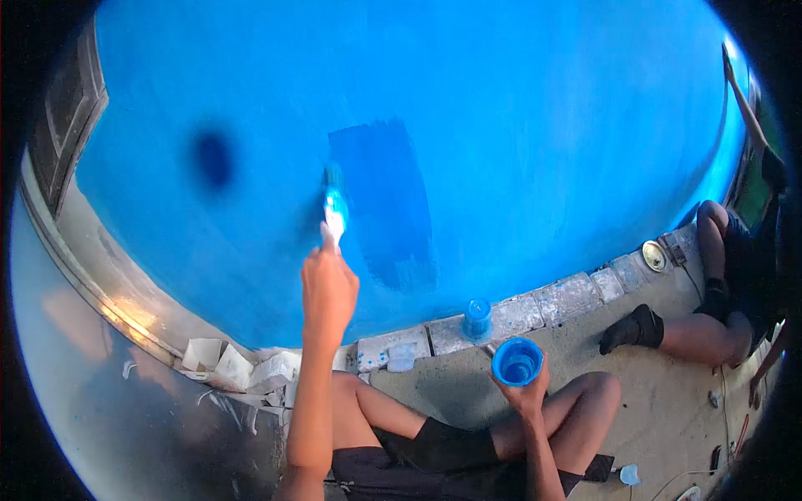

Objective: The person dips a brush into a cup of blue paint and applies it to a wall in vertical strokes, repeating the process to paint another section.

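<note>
A paintbrush point(335, 209) is held by its handle in my left hand point(328, 284), with the bristles against the blue wall point(501, 125). Just right of the bristles lies a darker blue patch point(384, 200) with uneven edges. My right hand point(530, 389) is wrapped round a blue cup point(515, 362) with blue paint inside, above my bent knee. Behind it, a second blue-stained cup point(477, 321) stands on the stone ledge point(518, 314) at the foot of the wall.
At the right another person point(718, 309) sits with one arm raised to the wall. An open tin point(654, 256) is on the ledge near them. Cardboard boxes point(219, 363) lie at the lower left. Cords and small items are scattered on the floor point(660, 401).
</note>
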Available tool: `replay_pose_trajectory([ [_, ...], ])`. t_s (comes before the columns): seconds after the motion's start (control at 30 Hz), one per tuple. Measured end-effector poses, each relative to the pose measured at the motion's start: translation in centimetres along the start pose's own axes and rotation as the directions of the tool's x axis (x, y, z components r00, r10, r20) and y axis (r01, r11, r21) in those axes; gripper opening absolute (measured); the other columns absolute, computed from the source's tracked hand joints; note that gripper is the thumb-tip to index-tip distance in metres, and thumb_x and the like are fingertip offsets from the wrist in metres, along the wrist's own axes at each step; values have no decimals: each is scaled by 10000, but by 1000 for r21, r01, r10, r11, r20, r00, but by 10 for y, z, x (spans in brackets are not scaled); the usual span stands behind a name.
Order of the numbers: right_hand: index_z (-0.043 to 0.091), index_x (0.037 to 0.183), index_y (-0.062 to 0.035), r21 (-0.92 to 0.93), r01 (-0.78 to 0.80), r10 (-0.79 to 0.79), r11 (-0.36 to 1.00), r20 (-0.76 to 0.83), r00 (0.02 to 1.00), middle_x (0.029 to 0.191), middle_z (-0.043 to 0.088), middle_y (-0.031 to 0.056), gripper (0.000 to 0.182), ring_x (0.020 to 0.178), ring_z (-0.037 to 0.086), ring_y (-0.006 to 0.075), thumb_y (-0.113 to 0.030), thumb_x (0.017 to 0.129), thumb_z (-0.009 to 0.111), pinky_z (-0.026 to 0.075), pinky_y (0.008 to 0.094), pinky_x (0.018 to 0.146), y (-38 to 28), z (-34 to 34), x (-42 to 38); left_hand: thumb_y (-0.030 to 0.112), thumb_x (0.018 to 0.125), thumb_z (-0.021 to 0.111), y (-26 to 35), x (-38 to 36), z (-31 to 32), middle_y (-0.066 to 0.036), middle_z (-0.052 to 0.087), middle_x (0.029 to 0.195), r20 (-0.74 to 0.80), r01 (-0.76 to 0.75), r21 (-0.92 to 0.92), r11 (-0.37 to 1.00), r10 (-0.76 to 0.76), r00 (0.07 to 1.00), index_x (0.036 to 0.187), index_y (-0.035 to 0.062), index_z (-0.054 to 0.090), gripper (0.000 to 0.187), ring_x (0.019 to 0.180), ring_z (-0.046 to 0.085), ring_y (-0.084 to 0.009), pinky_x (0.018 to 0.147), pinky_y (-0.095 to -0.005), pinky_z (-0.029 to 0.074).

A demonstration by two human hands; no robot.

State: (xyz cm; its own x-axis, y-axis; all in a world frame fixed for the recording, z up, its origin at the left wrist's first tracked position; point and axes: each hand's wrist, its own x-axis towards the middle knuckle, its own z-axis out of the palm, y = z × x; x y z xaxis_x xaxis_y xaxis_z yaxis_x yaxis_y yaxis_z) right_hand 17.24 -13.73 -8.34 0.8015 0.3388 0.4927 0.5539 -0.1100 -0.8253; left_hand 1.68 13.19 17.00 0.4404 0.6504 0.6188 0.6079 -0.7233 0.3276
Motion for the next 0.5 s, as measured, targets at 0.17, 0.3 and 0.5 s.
replay_pose_trajectory([
  [0.17, 556, 1148, -44, 27, -54, 53, 998, 38, 998, 1022, 676, 122, 753, 931, 680, 268, -298, 581, 982, 538, 391, 818, -1, 1, -1, -32, 872, 537, -30, -54, 53, -351, 644, 897, 237, 62, 73, 995, -78, 968, 1311, -186, 488, 467, 838, 644, -493, 746, -545, 511],
  [0.3, 563, 1146, -47, -7, -25, 26, 1000, 33, 999, 1031, 683, 120, 739, 941, 684, 257, -291, 585, 977, 541, 384, 828, -3, -1, -1, -33, 837, 548, -57, -77, 63, -335, 657, 868, 380, 9, 77, 997, -37, 924, 1275, -153, 539, 454, 838, 644, -494, 748, -554, 510],
  [0.5, 570, 1153, -50, 72, 2, -2, 997, -5, 1000, 1036, 686, 112, 722, 947, 685, 246, -262, 593, 971, 541, 374, 838, -1, 0, -1, -17, 887, 515, 11, -16, -43, -313, 658, 881, -21, -82, 15, 996, 83, 996, 1263, -127, 559, 394, 829, 641, -489, 737, -565, 489],
])
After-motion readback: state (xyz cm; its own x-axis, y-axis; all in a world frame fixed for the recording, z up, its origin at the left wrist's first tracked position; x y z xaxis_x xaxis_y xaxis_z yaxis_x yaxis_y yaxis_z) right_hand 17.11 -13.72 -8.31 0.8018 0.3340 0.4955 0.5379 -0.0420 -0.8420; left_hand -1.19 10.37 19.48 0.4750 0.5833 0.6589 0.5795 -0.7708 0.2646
